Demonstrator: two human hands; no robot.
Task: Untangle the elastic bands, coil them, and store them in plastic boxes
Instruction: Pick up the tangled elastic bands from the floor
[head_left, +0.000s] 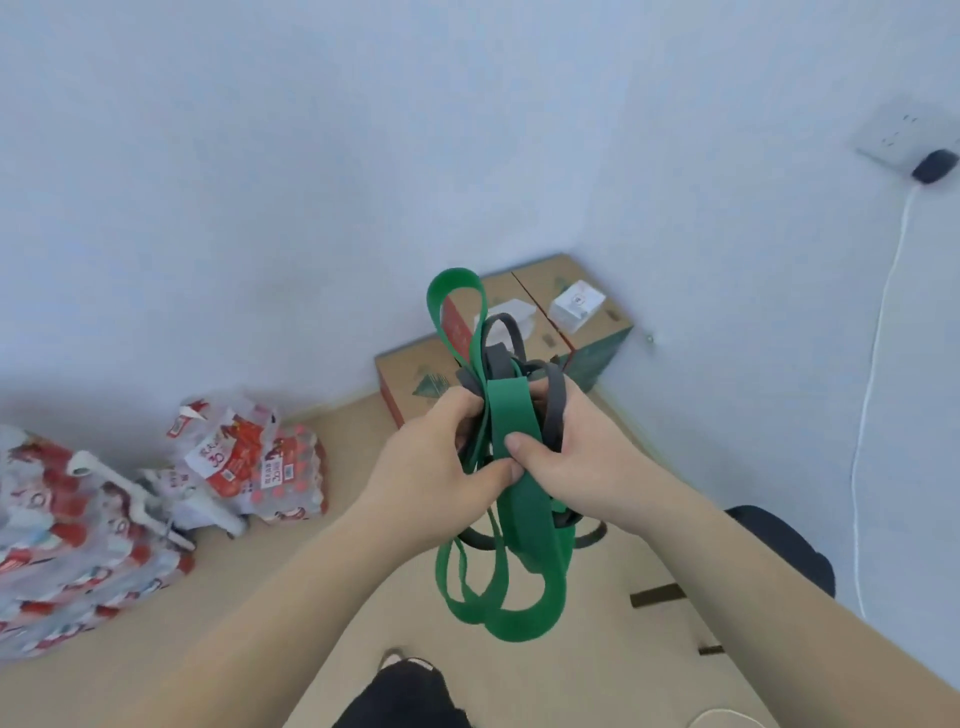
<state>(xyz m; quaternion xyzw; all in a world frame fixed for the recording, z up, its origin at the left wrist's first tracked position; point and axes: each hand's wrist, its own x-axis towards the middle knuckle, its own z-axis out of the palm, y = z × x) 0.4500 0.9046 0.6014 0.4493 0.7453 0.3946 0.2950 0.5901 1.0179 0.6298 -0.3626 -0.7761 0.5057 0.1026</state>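
Observation:
A tangle of wide green elastic bands (511, 415) and narrower dark grey elastic bands (498, 358) hangs in front of me above the floor. My left hand (436, 457) grips the bundle from the left, fingers curled round it. From the right, my right hand (576, 457) clasps it too, thumb pressed on the broad green strip. One green loop sticks up above the hands; several green loops dangle below them, with grey ones behind. No plastic box is in view.
Cardboard boxes (582, 291) stand in the room corner behind the bands, a small white carton (576, 304) on top. Shrink-wrapped packs of bottles (249, 457) lie on the floor at left. A black stool (784, 545) is at right, a white cable (878, 364) on the wall.

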